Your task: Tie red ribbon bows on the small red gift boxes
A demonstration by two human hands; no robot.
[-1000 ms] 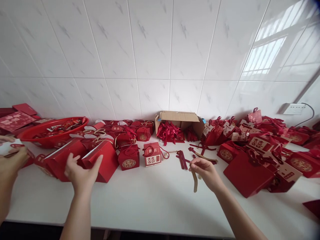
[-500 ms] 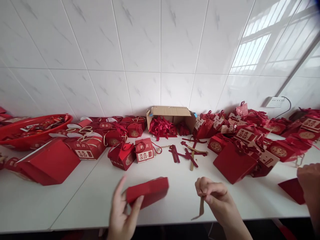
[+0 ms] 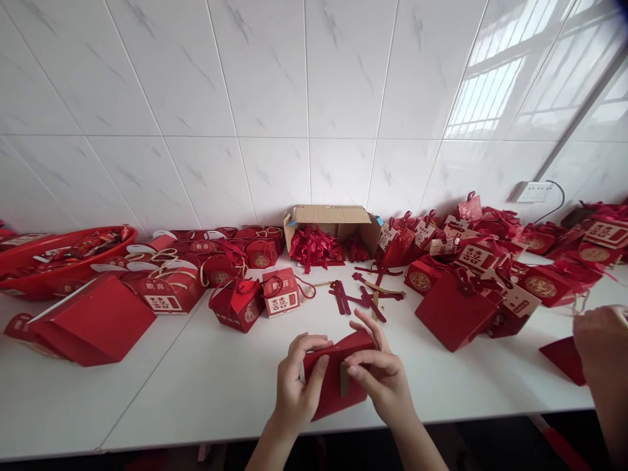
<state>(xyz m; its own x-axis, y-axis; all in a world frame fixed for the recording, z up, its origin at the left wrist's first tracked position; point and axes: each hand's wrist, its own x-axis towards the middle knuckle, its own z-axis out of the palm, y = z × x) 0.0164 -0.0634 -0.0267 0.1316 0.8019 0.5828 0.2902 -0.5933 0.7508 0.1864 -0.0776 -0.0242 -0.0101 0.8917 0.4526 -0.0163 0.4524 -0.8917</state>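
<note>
A red box (image 3: 332, 383) is held over the front of the white table. My left hand (image 3: 300, 379) grips its left side, thumb on the near face and fingers behind the top edge. At the box's right side, my right hand (image 3: 380, 369) pinches a tan strip (image 3: 345, 381) that hangs against the near face; one finger is raised above the top edge. Beyond the hands, dark red and tan strips (image 3: 366, 297) lie loosely on the table. A small box with white printing (image 3: 281, 292) and a red box with a cord handle (image 3: 237, 305) stand to the left of them.
An open cardboard box (image 3: 330, 214) of red ribbons stands by the wall. A red basin (image 3: 73, 258) and more boxes are on the left. Piled red boxes (image 3: 458, 311) fill the right. Another person's hand (image 3: 601, 350) is at the far right, beside a red piece (image 3: 564, 360).
My left hand has moved right with the red box and turned its face toward me. My right hand has brought the tan strip left against the box. The view has shifted slightly.
</note>
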